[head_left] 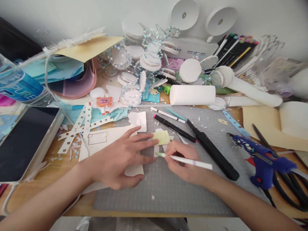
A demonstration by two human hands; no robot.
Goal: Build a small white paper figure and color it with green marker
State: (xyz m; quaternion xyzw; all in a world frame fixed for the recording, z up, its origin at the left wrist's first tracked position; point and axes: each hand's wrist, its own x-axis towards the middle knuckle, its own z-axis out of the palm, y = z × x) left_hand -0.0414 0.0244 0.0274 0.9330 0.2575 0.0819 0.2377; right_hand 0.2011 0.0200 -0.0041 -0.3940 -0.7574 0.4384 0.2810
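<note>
My right hand [181,157] grips a white marker [192,162] like a pen, its green tip on a small piece of pale paper [156,150] on the grey cutting mat [156,199]. Just above that piece lies a small yellow-green paper [162,138]. Spread flat, my left hand [122,155] has its fingertips at the edges of both pieces. Under its palm is a large white sheet [112,131] with a rectangle drawn on it. Beyond my right hand lie a black marker with a pink end [175,128] and a black craft knife [211,147].
A blue glue gun [260,160] and black scissors [286,186] lie at the right. At the left are a phone [26,141], a water bottle [21,85] and a white cable [56,99]. White discs, a white cylinder [192,95] and several markers [237,51] crowd the back.
</note>
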